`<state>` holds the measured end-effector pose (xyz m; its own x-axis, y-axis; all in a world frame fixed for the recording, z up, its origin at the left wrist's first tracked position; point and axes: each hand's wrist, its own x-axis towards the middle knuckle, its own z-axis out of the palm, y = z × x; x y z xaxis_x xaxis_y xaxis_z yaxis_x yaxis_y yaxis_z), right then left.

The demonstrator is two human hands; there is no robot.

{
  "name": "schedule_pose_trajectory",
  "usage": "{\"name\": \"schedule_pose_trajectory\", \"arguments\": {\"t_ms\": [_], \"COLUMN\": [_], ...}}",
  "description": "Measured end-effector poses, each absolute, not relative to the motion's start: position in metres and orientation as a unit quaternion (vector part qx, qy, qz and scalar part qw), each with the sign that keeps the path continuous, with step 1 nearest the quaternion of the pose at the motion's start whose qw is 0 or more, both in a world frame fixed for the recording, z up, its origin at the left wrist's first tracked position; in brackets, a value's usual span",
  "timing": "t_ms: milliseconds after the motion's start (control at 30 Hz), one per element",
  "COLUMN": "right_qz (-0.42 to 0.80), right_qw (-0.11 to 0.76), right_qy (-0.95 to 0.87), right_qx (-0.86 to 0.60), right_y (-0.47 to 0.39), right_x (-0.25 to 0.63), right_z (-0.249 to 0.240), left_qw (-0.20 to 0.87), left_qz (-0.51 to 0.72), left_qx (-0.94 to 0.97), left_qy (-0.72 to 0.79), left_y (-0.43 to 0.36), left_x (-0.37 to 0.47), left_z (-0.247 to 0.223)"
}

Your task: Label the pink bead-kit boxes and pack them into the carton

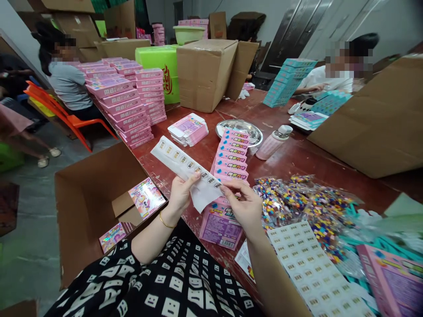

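Observation:
My left hand [181, 190] pinches a white strip of round stickers [178, 159] between thumb and fingers, holding it up at a slant. At the strip's right end, my right hand [243, 203] has thumb and forefinger closed on its edge or last sticker; which one I cannot tell. Beneath both hands, a row of overlapping pink boxes [231, 154] lies on the table, the nearest one [220, 229] showing its purple back panel and barcode. A larger sheet of stickers [317, 268] rests beside my right forearm.
Clear bags of colourful small pieces [304, 198] lie at the right. A metal plate [239, 127], a bottle [274, 141] and flat cartons [188, 129] stand farther back. An open cardboard box [89, 198] is at my left. Two people sit across the room's sides.

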<state>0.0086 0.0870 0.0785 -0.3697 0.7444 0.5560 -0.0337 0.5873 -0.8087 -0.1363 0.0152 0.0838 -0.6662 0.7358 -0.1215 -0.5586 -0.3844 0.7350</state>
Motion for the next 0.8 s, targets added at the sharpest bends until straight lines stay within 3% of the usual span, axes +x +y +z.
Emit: {"name": "schedule_pose_trajectory", "arguments": {"t_ms": [233,400,533,800], "right_qz": [0.181,0.346,0.505,0.496], "right_qw": [0.559,0.548,0.481,0.443], "right_qy": [-0.796,-0.745,-0.682,-0.69], "right_qx": [-0.147,-0.159,-0.219,-0.286], "right_y": [0.082,0.074,0.081,0.082], "right_x": [0.012,0.01,-0.008,-0.018], "right_z": [0.077,0.087,0.094,0.092], "left_qw": [0.367,0.332,0.344,0.382], "left_qz": [0.825,0.824,0.81,0.816], "left_qx": [0.126,0.131,0.169,0.148], "left_qy": [0.411,0.441,0.443,0.407], "left_y": [0.022,0.022,0.018,0.017], "left_x": [-0.134,-0.133,-0.129,-0.133], "left_z": [0.081,0.079,0.078,0.082]}}
